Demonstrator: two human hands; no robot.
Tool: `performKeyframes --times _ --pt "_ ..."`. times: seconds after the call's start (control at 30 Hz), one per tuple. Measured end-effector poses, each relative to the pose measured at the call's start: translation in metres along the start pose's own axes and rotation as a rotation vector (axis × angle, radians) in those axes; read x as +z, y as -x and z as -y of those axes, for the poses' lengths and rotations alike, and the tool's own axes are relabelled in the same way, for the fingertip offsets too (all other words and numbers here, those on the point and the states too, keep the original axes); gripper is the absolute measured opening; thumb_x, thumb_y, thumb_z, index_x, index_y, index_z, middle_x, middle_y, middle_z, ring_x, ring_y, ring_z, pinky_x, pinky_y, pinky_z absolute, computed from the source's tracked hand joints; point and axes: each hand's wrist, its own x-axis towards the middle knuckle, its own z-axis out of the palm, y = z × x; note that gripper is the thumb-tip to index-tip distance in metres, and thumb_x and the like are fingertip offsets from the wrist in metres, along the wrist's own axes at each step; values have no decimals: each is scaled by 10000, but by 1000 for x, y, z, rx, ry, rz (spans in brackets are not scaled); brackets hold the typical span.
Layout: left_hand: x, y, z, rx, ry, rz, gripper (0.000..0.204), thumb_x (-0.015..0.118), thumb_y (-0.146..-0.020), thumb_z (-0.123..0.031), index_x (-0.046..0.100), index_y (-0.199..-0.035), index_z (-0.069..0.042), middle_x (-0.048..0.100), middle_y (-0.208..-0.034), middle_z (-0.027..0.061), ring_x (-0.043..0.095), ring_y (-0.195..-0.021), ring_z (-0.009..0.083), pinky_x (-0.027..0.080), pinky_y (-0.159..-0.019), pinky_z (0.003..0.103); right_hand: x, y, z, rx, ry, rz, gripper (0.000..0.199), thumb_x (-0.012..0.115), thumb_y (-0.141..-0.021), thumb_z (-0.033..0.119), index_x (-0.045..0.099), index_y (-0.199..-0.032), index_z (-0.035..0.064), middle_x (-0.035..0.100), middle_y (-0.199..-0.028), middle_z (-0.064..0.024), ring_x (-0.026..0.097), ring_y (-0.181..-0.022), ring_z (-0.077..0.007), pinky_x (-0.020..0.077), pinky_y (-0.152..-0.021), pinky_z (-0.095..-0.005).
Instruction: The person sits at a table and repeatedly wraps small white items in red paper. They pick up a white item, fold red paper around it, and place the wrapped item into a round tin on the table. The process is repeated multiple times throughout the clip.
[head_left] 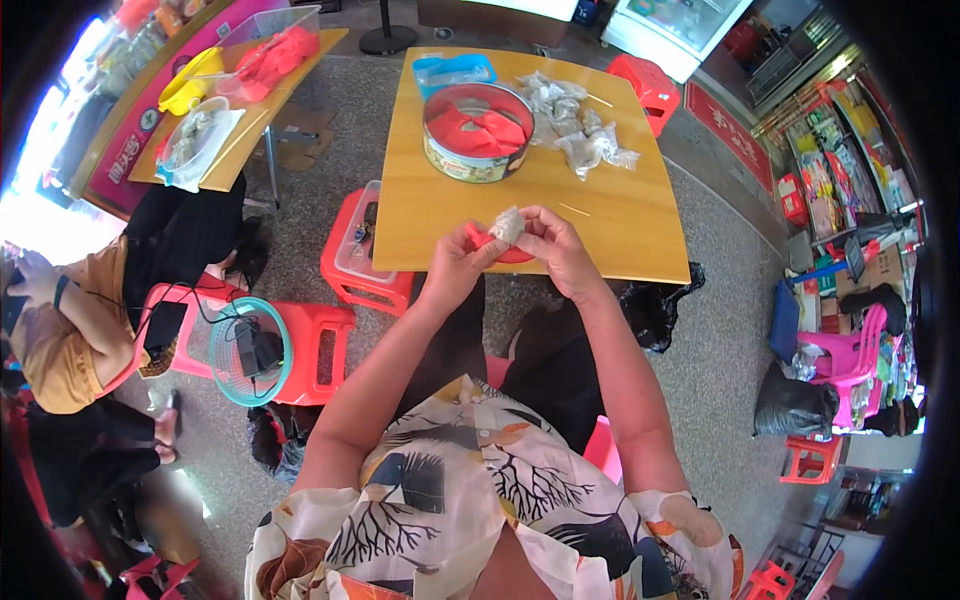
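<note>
Both of my hands are together over the near edge of a yellow-brown table (pixel 630 220). Between the fingertips of my left hand (pixel 462 258) and my right hand (pixel 562 256) is a small whitish lump (pixel 508 224), which looks wrapped in thin plastic. A soft red piece (pixel 514 254), perhaps a small pouch, lies under it and is pinched by both hands. Just beyond stands a round printed tin (pixel 470 165) with several red pieces (pixel 480 128) inside. Crumpled clear plastic packets with greyish contents (pixel 590 140) lie to its right.
A blue plastic basket (pixel 455 72) sits behind the tin. Red stools (pixel 365 250) stand at the table's left, one bearing a turquoise basket (pixel 285 345). At far left a seated person (pixel 75 335) is beside another table with a yellow basket (pixel 190 82). A black bag (pixel 655 310) hangs at right.
</note>
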Motion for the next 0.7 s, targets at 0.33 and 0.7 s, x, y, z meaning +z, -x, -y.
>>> performKeyframes --times 0.33,0.7 --pt "-3 15 -45 163 -259 100 162 663 -883 -37 582 -1023 -24 638 -887 0 601 -861 91 490 -784 252 15 -1 -6 -50 222 -62 164 655 -827 5 554 -943 61 560 -880 27 539 -816 -52 446 -751 -227" --pt "-9 -8 -28 96 -379 103 185 712 -832 -71 635 -989 -11 688 -920 52 635 -847 111 504 -764 265 -4 -19 -5 69 267 15 205 730 -791 43 597 -946 55 607 -854 18 562 -769 -74 478 -710 -246"
